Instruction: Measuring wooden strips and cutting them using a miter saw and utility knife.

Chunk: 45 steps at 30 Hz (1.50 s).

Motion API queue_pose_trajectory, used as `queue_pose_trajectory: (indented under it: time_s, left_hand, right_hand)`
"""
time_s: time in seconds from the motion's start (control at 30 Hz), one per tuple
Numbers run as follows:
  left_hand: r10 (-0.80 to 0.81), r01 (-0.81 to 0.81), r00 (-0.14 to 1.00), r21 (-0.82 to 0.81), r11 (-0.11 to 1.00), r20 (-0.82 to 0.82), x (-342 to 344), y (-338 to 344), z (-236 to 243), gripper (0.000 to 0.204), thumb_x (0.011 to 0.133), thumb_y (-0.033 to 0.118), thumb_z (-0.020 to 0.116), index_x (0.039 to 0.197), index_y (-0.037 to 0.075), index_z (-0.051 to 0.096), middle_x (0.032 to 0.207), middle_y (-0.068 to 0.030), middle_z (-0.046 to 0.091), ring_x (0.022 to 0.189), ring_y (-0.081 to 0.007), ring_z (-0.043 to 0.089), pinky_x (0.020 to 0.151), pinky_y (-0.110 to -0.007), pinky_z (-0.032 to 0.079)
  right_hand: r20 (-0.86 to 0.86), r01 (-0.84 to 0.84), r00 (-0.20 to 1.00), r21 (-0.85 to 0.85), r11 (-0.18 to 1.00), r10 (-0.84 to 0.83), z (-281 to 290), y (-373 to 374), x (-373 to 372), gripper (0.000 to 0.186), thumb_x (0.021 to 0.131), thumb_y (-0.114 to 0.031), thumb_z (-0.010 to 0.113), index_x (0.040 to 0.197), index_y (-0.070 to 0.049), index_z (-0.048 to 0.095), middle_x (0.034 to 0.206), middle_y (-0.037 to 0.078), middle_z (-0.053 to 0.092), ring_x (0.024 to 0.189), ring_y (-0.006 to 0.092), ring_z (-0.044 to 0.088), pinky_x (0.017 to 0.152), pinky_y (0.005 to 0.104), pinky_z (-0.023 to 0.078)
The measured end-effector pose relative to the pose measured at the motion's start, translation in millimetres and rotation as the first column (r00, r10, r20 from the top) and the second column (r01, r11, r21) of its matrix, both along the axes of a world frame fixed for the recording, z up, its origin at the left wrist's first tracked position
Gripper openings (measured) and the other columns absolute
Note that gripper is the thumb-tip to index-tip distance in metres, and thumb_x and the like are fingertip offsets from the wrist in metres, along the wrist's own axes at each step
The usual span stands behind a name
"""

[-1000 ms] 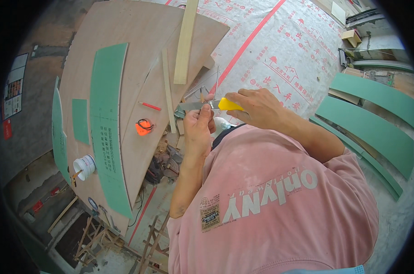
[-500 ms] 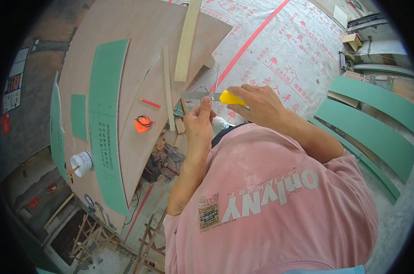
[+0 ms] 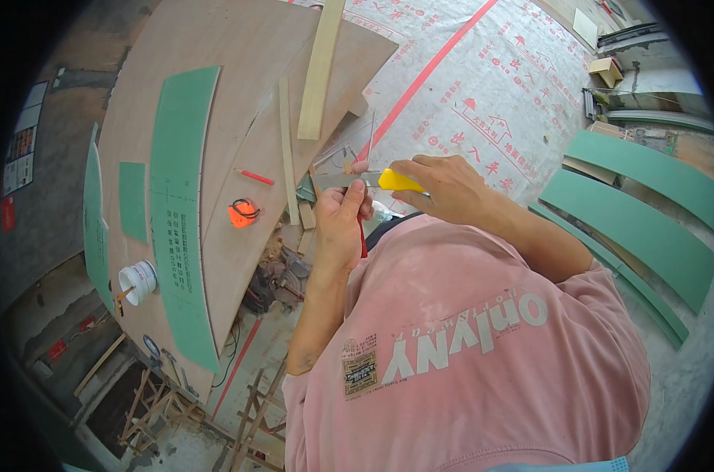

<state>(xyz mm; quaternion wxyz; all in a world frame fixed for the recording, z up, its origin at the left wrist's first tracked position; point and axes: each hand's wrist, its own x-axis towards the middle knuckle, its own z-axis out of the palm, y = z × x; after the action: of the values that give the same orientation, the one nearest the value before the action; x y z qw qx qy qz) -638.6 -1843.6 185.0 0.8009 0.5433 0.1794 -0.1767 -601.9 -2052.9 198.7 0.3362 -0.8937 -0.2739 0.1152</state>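
Observation:
In front of my chest, my right hand (image 3: 443,182) is closed around the yellow handle of a knife (image 3: 403,181). Its flat grey blade points left across my left hand. My left hand (image 3: 343,216) is closed, thumb up against the blade. A slim red pencil (image 3: 363,240) runs through its fingers; the red end sticks out below the hand, and a pale tip shows above, close to the blade. The blade hides the pencil's middle. Another red pencil (image 3: 255,177) lies on the plywood board beside an orange tool with a dark cord (image 3: 243,212).
On the plywood board (image 3: 239,39) at left lie green panels (image 3: 185,157), wooden strips (image 3: 320,79) and a white tub (image 3: 139,282). More curved green panels (image 3: 609,212) lie at right on the covered floor (image 3: 443,94). A dark power tool (image 3: 270,275) stands below the board's edge.
Both hands and the knife have moved slightly down. The red pencil in my left hand has come into view below the fist, its tip above the blade.

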Motion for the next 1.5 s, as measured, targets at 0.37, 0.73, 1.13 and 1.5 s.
queue_pose_trajectory:
  time_s: [0.37, 0.73, 1.13, 1.5]
  left_hand:
    - [0.005, 0.0, 0.998, 0.075, 0.997, -0.069, -3.7, 0.6, 1.4, 0.035, 0.101, 0.03, 0.06, 0.118, -0.001, 0.061, 0.067, 0.0081, 0.036, 0.051, -0.0033, 0.028, 0.047, -0.022, 0.023]
    - [0.031, -0.005, 0.994, 0.255, 0.967, -0.101, -1.2, -3.1, 5.4, 0.048, 0.097, 0.048, 0.063, 0.075, 0.005, 0.06, 0.057, 0.0069, 0.041, 0.048, -0.0036, 0.033, 0.044, -0.022, 0.023]
    - [-0.058, 0.056, 0.996, -0.031, 0.998, -0.067, -0.8, 9.1, -4.1, 0.032, 0.1, 0.035, 0.061, 0.094, 0.004, 0.056, 0.068, 0.006, 0.039, 0.051, -0.0045, 0.029, 0.048, -0.023, 0.025]
    - [-0.026, 0.015, 0.998, -0.167, 0.986, -0.063, 1.7, 4.9, 8.1, 0.042, 0.101, 0.022, 0.059, 0.134, -0.002, 0.051, 0.079, 0.0044, 0.042, 0.062, -0.0062, 0.034, 0.058, -0.023, 0.032]
  right_hand:
    - [-0.037, -0.018, 0.999, -0.02, 1.0, 0.017, -1.5, -0.2, -0.5, 0.037, 0.089, -0.027, 0.071, 0.12, -0.008, 0.062, 0.094, 0.014, 0.069, 0.077, 0.0325, 0.067, 0.065, 0.0418, 0.051]
    - [-0.003, 0.032, 0.999, 0.002, 0.999, -0.032, 2.0, -1.0, 1.5, 0.038, 0.088, -0.024, 0.073, 0.12, -0.006, 0.063, 0.095, 0.015, 0.069, 0.078, 0.032, 0.067, 0.067, 0.0409, 0.052]
    - [-0.014, -0.005, 1.0, 0.028, 1.0, 0.005, 1.2, -1.8, 2.5, 0.035, 0.088, -0.026, 0.073, 0.117, -0.007, 0.063, 0.093, 0.014, 0.07, 0.076, 0.0321, 0.067, 0.064, 0.0413, 0.051]
    - [-0.049, -0.052, 0.997, 0.026, 0.998, 0.053, 0.4, -1.9, 4.0, 0.037, 0.089, -0.026, 0.071, 0.12, -0.009, 0.062, 0.093, 0.013, 0.069, 0.074, 0.032, 0.067, 0.062, 0.0418, 0.05]
